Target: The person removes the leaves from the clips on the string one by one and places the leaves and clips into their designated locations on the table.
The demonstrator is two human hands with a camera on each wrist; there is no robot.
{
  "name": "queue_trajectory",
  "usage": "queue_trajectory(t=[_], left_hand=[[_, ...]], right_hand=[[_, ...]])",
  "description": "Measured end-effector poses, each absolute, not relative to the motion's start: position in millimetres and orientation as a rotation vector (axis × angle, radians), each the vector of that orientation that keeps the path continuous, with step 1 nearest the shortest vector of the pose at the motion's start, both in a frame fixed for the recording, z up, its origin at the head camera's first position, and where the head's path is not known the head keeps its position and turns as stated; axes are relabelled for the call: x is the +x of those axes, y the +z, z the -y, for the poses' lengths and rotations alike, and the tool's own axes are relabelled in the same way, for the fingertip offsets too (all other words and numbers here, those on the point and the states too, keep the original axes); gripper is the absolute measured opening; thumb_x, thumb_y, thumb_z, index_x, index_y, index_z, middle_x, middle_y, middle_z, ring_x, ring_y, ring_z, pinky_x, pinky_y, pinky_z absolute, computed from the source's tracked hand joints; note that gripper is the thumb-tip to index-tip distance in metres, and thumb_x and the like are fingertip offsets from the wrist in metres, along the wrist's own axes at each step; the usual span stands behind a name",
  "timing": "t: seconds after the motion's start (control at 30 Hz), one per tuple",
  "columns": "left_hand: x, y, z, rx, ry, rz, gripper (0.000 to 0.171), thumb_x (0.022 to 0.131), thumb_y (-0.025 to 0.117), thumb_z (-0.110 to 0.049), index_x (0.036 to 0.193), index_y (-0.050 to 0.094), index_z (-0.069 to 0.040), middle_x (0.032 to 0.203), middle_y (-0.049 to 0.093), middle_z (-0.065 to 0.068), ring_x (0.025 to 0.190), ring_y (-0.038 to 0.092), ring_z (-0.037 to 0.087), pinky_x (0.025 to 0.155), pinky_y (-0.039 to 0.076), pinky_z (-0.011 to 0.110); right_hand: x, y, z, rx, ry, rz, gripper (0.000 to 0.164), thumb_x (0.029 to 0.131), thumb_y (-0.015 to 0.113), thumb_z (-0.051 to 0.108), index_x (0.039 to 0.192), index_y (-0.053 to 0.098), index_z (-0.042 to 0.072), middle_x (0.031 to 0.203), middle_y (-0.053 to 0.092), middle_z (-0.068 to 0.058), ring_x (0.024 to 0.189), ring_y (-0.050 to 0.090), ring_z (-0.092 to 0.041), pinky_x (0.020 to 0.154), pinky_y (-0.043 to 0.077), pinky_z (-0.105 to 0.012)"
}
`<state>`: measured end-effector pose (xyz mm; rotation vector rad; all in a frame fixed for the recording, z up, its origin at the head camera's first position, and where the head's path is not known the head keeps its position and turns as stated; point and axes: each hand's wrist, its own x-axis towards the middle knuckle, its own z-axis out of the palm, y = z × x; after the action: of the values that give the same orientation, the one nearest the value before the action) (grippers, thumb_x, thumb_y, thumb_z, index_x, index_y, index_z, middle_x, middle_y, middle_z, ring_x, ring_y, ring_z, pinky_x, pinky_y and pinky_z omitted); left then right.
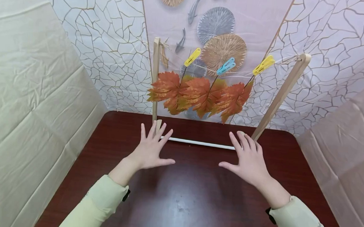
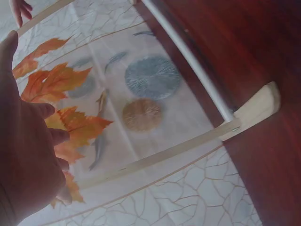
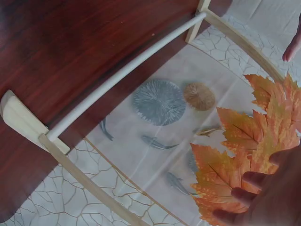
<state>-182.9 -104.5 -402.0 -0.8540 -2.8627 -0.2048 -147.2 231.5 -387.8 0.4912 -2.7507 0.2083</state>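
Both hands are raised with fingers spread and hold nothing. In the head view my left hand (image 1: pixel 149 149) is in front of the left post (image 1: pixel 155 78) of a wooden frame, and my right hand (image 1: pixel 248 161) is near the foot of the right post (image 1: pixel 281 94). Three orange-red maple leaves (image 1: pixel 201 94) hang by their stems from a string between the posts. A yellow clothespin (image 1: pixel 192 57), a blue clothespin (image 1: pixel 226 66) and another yellow clothespin (image 1: pixel 263 65) clip them there. A white rod (image 1: pixel 199 143) joins the posts low down, partly hidden by the right hand.
The frame stands at the back of a dark red-brown table (image 1: pixel 180 195). Behind it hangs a patterned cloth (image 1: pixel 117 48) with crackle lines, fish and round motifs. Pale fabric walls (image 1: pixel 36 119) close in the left and right sides.
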Motion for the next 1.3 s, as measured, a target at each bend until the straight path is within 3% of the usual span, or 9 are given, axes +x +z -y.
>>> queue_trajectory(t=[0.2,0.37,0.5,1.0,1.3], left_hand=[[-192.6,-380.8,99.4,-0.781,-0.273,2.882,0.101,0.076,0.054,-0.072,0.151,0.015,-0.017,0.157,0.009,0.015,0.142,-0.001,0.045,0.105,-0.003,0.070],[-202.3,-360.2,93.6,-0.705,-0.313,2.902,0.100,0.077,0.053,-0.071,0.151,0.013,-0.016,0.158,0.005,0.013,0.143,-0.003,0.044,0.109,0.000,0.067],[-210.9,-341.6,88.4,-0.655,-0.358,2.903,0.100,0.078,0.051,-0.071,0.152,0.010,-0.018,0.159,0.003,0.012,0.143,-0.006,0.042,0.111,0.000,0.063],[-237.3,-281.7,66.7,-0.618,-0.471,2.832,0.098,0.080,0.051,-0.069,0.152,0.006,-0.020,0.159,0.001,0.009,0.145,-0.006,0.036,0.115,0.004,0.056],[-258.7,-268.5,54.9,-0.606,-0.436,2.803,0.102,0.081,0.053,-0.066,0.151,0.007,-0.009,0.158,0.009,0.011,0.144,0.005,0.038,0.116,0.009,0.053]], right_hand=[[-154.1,-371.4,-226.8,0.516,0.383,2.715,0.103,0.066,0.073,0.059,0.147,0.028,0.015,0.141,0.040,-0.020,0.124,0.038,-0.038,0.094,0.035,-0.056],[-160.9,-347.9,-216.7,0.480,0.611,2.792,0.102,0.070,0.076,0.049,0.150,0.022,0.016,0.141,0.038,-0.020,0.126,0.036,-0.038,0.092,0.040,-0.058],[-164.0,-330.7,-208.5,0.455,0.715,2.838,0.099,0.075,0.073,0.048,0.151,0.016,0.019,0.143,0.034,-0.021,0.131,0.030,-0.040,0.092,0.039,-0.061],[-161.2,-310.0,-200.9,0.465,0.761,2.825,0.101,0.074,0.075,0.046,0.151,0.016,0.019,0.144,0.034,-0.021,0.132,0.030,-0.039,0.094,0.038,-0.061],[-159.6,-310.4,-203.7,0.456,0.750,2.819,0.103,0.072,0.076,0.048,0.151,0.015,0.020,0.144,0.035,-0.019,0.127,0.034,-0.036,0.088,0.042,-0.057]])
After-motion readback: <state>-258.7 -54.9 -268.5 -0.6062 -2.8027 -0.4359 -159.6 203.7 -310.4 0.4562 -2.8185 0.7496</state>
